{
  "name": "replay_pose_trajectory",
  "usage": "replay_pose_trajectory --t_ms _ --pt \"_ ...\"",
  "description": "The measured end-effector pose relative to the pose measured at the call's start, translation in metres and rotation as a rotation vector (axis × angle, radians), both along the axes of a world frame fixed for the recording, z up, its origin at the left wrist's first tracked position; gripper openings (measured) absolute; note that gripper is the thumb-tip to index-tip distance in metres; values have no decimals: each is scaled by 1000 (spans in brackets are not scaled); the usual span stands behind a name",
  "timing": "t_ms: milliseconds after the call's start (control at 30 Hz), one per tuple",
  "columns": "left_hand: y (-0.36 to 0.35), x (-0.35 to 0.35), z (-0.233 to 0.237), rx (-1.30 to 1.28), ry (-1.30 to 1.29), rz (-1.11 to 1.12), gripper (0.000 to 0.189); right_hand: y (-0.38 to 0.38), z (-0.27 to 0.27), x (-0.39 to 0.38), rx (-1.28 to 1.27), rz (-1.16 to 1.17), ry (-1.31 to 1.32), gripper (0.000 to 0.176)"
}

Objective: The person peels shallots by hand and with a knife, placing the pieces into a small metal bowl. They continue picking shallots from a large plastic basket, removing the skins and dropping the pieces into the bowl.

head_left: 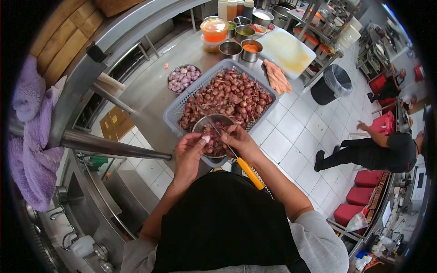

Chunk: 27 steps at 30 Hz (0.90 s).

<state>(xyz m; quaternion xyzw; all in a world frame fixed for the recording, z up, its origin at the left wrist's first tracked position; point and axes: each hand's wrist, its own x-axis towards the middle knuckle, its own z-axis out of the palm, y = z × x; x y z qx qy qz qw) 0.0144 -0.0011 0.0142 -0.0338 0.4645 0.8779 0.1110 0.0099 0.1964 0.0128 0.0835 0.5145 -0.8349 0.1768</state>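
Note:
A small pale pink shallot [206,138] is pinched in the fingers of my left hand [190,148]. My right hand [239,140] grips a knife by its blade, close to the shallot; the yellow handle [250,173] points down toward my right forearm. Beneath both hands is a metal bowl [195,128] with reddish skins in it. It sits at the near end of a grey plastic basket [170,113] full of unpeeled shallots [227,93]. Left of the basket stands a bowl of peeled shallots [183,78].
Metal pots [251,50], a tub with an orange lid [214,30], a cutting board [282,51] and an orange cloth [276,76] lie beyond the basket. A black bin [331,84] stands on the floor. Two people are at the right.

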Motion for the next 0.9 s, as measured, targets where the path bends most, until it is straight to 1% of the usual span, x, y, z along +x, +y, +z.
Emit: replay_pose_trajectory --t_ms 67,100,167,200,267,300,367,533,600,700,733,800,833,900 --pt "0 -1 -2 -21 21 8 26 6 -5 2 -37 141 60 31" --pt "0 -1 -2 -20 20 9 26 4 -2 4 -36 141 58 31" --pt "1 -2 -2 -35 34 9 23 0 7 9 14 151 175 38" --pt "2 -2 -2 -34 33 7 23 0 12 11 15 149 174 38" --pt "3 -2 -1 -27 34 -4 22 0 23 15 51 237 222 44" --pt "4 -2 1 -27 33 -7 22 -1 26 16 51 234 222 44" --pt "7 -2 6 -8 30 20 24 -6 30 17 89 238 321 50" --pt "6 -1 8 -1 43 9 27 -9 32 19 72 221 303 47" --pt "5 0 7 9 42 14 27 -8 35 19 125 221 329 44" --pt "3 1 5 -23 71 -16 25 -7 23 17 131 216 387 41" --pt "3 1 7 -6 62 -25 24 -6 23 16 131 215 387 41" --pt "1 1 6 11 54 -34 24 -3 27 15 -4 253 243 38" --pt "0 0 3 13 57 -56 23 -1 29 15 -4 253 243 38" --pt "-2 -1 2 15 61 -77 23 2 32 16 -205 290 40 36"
